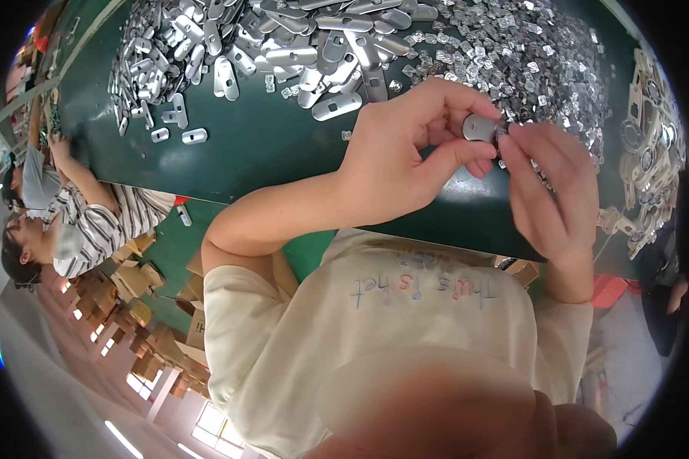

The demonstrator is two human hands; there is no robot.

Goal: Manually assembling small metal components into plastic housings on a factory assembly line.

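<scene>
My left hand pinches a rounded, flat silver metal piece between thumb and fingers, above the near part of the green tabletop. At that piece's right end, the thumb and fingertips of my right hand close on something small that the fingers mostly hide. The two hands almost meet there. Just beyond them lies a wide heap of small, shiny metal clips. Long silver metal plates with rounded ends and holes are piled beyond my left hand.
Shorter silver pieces lie toward the left, some apart from the heap. Flat, ring-holed metal parts are stacked at the right edge. Another person in a striped top sits along the left, with cardboard boxes on the floor behind.
</scene>
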